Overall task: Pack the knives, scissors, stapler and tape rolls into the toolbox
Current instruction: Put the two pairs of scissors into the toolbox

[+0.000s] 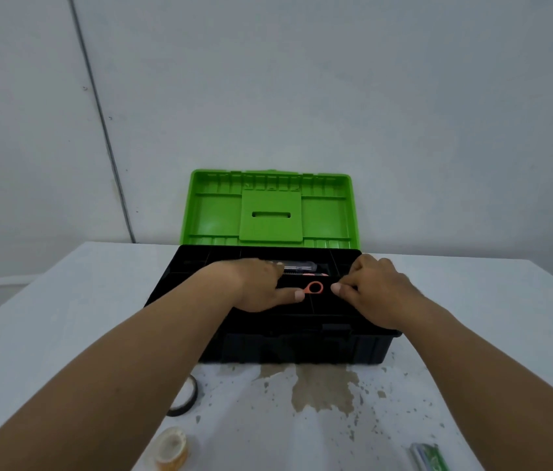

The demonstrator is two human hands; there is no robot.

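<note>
The black toolbox stands open on the table, its green lid upright against the wall. Both hands are over its top tray. My left hand lies flat on the scissors, and only one orange handle ring shows at my thumb tip. My right hand rests on the tray's right side, fingers curled, thumb and forefinger pinched just right of the ring. A utility knife lies in the tray behind my hands. On the table sit a black tape roll, partly under my left arm, a clear tape roll and a green stapler.
The white table has a brown stain and specks in front of the toolbox. A grey wall stands directly behind the lid. The table's left edge drops off near my left forearm.
</note>
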